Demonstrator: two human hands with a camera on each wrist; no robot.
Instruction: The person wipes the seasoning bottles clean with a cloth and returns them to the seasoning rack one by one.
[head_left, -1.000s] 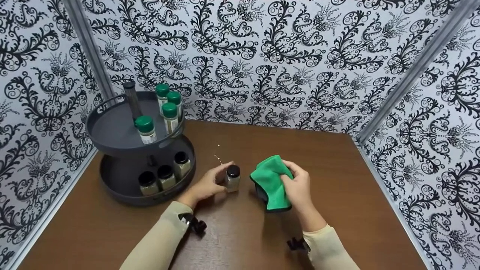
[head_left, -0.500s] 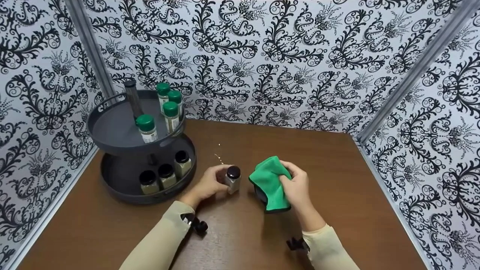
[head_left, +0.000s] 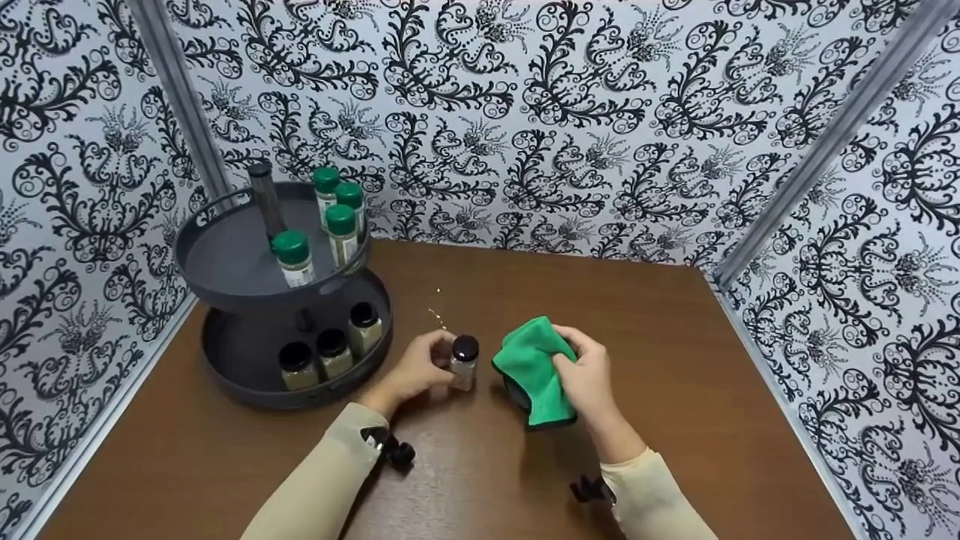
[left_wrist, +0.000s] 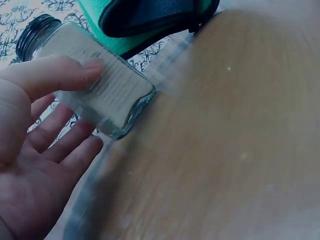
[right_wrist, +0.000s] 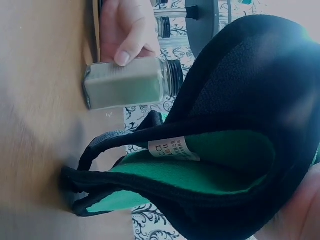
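Note:
A clear glass spice jar [head_left: 463, 373] with a black lid and pale contents is pinched between the thumb and fingers of my left hand [head_left: 412, 371]. In the left wrist view the thumb lies across the printed label of the jar [left_wrist: 120, 92], with the fingers behind the glass. My right hand [head_left: 590, 381] grips a folded green cloth [head_left: 531, 367] with black edging, just right of the jar. Dark inner folds and a small white tag [right_wrist: 174, 148] show on the cloth in the right wrist view, where it hides most of the right hand.
A two-tier dark grey tray stand [head_left: 225, 262] occupies the left side. Several green-capped bottles [head_left: 295, 259] stand on its upper tier, and three black-lidded jars [head_left: 334, 352] on the lower. Pale crumbs [head_left: 436, 315] lie on the brown table [head_left: 637, 300] beyond the left hand. Patterned walls enclose the table.
My right hand has brought the cloth slightly left and nearer to me, closer to the jar. The jar has shifted a little in my left hand, its lid now slightly lower in view.

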